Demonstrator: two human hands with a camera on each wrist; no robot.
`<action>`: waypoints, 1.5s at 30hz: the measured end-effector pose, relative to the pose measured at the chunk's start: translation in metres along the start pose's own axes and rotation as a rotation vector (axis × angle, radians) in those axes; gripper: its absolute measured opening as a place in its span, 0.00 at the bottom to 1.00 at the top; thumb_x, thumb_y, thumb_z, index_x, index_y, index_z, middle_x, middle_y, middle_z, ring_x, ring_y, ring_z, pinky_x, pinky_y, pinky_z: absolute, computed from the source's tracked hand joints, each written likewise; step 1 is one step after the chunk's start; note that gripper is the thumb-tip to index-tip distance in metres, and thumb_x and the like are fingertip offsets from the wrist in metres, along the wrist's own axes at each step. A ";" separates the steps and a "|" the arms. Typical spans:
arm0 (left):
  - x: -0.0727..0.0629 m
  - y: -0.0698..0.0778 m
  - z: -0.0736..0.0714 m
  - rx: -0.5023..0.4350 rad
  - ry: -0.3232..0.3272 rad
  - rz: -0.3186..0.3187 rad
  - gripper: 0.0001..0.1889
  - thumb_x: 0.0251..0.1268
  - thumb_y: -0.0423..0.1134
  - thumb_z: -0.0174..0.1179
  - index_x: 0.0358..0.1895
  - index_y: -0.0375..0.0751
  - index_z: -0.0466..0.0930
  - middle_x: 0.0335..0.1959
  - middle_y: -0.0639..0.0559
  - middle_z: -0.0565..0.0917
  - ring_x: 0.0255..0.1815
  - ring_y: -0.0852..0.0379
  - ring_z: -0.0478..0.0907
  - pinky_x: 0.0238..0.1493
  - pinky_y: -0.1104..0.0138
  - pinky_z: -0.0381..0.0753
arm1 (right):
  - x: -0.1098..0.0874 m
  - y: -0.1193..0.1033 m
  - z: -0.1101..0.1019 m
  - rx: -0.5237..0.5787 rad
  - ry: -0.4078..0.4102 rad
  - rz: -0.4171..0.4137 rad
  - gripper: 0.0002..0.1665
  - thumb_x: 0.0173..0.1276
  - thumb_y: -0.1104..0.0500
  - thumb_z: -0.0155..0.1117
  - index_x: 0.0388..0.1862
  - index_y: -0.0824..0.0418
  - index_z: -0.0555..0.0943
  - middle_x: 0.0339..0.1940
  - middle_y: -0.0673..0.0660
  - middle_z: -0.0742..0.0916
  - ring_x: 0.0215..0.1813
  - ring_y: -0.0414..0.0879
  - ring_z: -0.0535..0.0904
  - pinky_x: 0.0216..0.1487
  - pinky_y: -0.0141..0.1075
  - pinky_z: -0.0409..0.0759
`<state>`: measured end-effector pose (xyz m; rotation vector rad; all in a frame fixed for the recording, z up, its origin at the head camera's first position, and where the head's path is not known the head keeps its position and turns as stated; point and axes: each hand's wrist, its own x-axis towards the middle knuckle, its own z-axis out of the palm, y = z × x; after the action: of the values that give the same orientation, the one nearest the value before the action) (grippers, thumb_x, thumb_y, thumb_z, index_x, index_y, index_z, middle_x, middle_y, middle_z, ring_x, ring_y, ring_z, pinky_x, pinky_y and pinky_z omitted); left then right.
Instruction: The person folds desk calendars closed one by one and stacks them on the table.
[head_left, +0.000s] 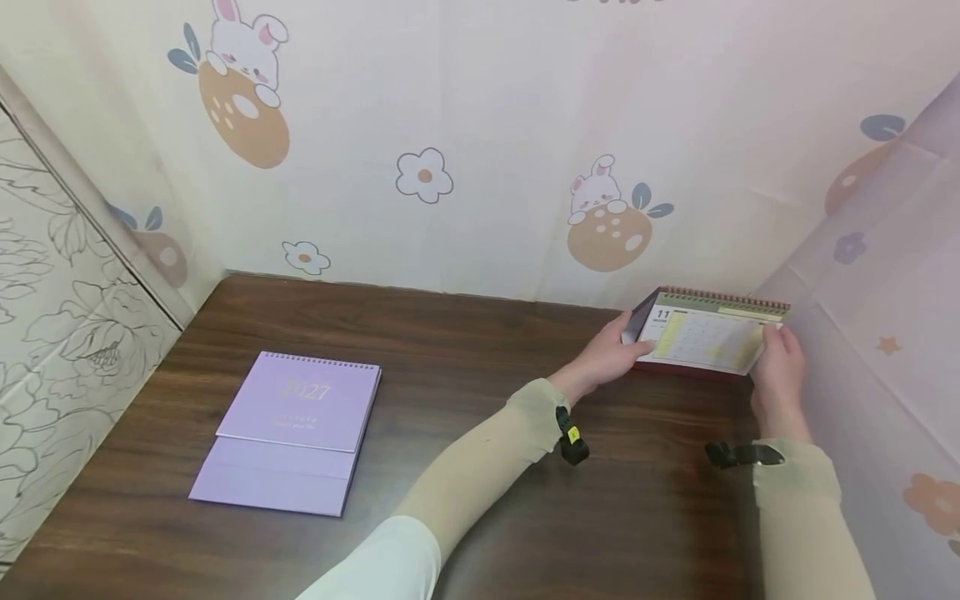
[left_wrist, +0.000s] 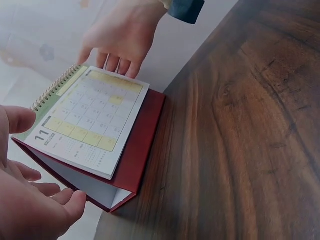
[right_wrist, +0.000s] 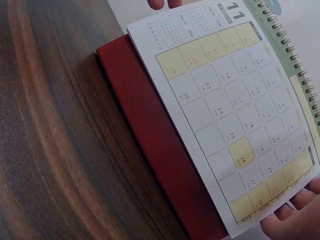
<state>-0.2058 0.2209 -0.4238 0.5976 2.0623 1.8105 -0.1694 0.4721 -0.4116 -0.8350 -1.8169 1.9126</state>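
A desk calendar [head_left: 708, 333] with a red base stands tent-like on the table by the far right wall, its spiral along the top. The page in front is headed 11, with yellow weekend columns. My left hand [head_left: 609, 350] is at its left side; in the left wrist view the thumb [left_wrist: 20, 119] and loosely bent fingers stand apart around the open end. My right hand [head_left: 780, 367] is at the opposite side, its fingers [right_wrist: 295, 212] right at the page's edge. A purple desk calendar [head_left: 300, 404] marked 2027 lies to the left, away from both hands.
The dark wood table [head_left: 465, 358] runs up to a cloth-covered wall [head_left: 487, 233] printed with rabbits and flowers. Another cloth wall [head_left: 885, 333] closes off the right side, close to my right arm. At left stands a flower-patterned panel [head_left: 60, 333].
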 end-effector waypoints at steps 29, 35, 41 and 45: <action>0.009 0.014 0.013 0.114 -0.003 0.033 0.38 0.71 0.44 0.59 0.80 0.48 0.51 0.77 0.58 0.60 0.73 0.63 0.59 0.70 0.67 0.60 | 0.004 0.000 -0.004 0.127 -0.045 -0.030 0.28 0.79 0.49 0.51 0.75 0.51 0.68 0.70 0.47 0.72 0.72 0.36 0.60 0.70 0.25 0.55; 0.013 0.012 0.012 0.159 0.023 0.025 0.42 0.71 0.45 0.60 0.81 0.44 0.46 0.81 0.56 0.49 0.78 0.62 0.48 0.72 0.68 0.53 | 0.004 0.001 -0.002 0.123 -0.067 -0.025 0.31 0.79 0.47 0.51 0.77 0.51 0.63 0.77 0.45 0.66 0.76 0.35 0.55 0.74 0.30 0.50; 0.015 0.011 0.014 0.123 0.002 -0.002 0.43 0.71 0.45 0.59 0.81 0.44 0.43 0.82 0.55 0.43 0.79 0.63 0.41 0.74 0.69 0.47 | 0.003 0.002 -0.002 0.083 -0.078 -0.026 0.31 0.79 0.45 0.50 0.77 0.50 0.64 0.76 0.45 0.66 0.76 0.34 0.54 0.75 0.31 0.49; 0.014 0.012 0.015 0.128 0.001 -0.007 0.42 0.71 0.46 0.59 0.81 0.45 0.44 0.82 0.55 0.44 0.79 0.63 0.42 0.74 0.67 0.48 | 0.003 0.003 -0.003 0.073 -0.082 -0.027 0.30 0.80 0.46 0.50 0.77 0.50 0.65 0.75 0.46 0.67 0.75 0.35 0.56 0.74 0.30 0.51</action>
<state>-0.2093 0.2422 -0.4140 0.6220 2.1905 1.6848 -0.1691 0.4763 -0.4150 -0.7136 -1.7833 2.0108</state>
